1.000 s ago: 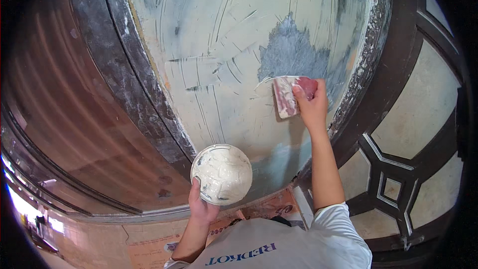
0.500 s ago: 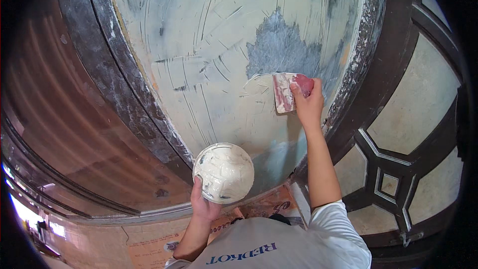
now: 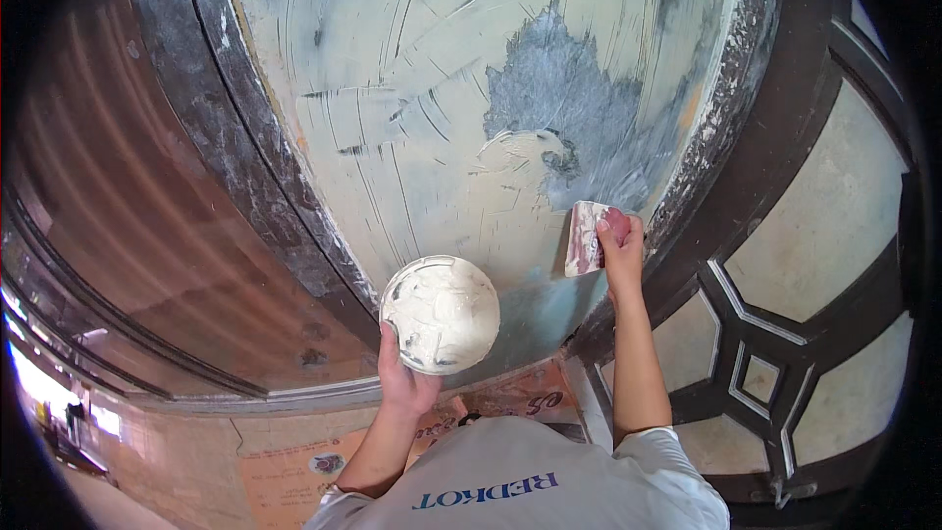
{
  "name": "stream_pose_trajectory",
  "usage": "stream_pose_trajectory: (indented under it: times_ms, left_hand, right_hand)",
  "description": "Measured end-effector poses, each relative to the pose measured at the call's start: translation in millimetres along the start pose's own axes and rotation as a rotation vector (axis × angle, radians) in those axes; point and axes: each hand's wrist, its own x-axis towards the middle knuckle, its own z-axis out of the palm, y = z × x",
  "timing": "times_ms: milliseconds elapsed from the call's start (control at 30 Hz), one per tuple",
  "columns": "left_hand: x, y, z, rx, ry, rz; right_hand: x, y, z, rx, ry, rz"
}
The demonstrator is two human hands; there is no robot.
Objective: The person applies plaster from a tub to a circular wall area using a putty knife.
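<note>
My left hand holds a round tub of off-white putty from its lower left side, the thumb up over the rim. Between the fingers and thumb of my right hand is a flat, reddish putty spreader, smeared with white. Its blade is close to the lower right of the wall panel; whether it touches cannot be told. Streaky cream putty covers much of that panel. Above the spreader lies a bare grey patch, with a curved ridge of putty along its lower left edge.
Dark, paint-spattered frames border the panel on both sides. A dark door with pale panes stands at the right, and a brown glossy panel at the left. Printed orange sheeting lies on the floor below.
My right hand and the spreader have moved down and slightly right, off the edge of the grey patch, uncovering a curved putty smear there. My left hand still holds the tub.
</note>
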Motion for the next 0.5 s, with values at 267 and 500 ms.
stream_pose_trajectory:
  times_ms: [267, 500]
  left_hand:
    - [8.6, -26.5, 19.3, 0.068, 0.004, -0.017]
    - [0.7, -37.2, 24.7, 0.046, -0.003, 0.022]
  right_hand:
    - [21.0, -111.0, 40.0, -0.691, -0.222, -0.718]
    - [69.3, -180.5, 68.3, -0.721, -0.08, -0.863]
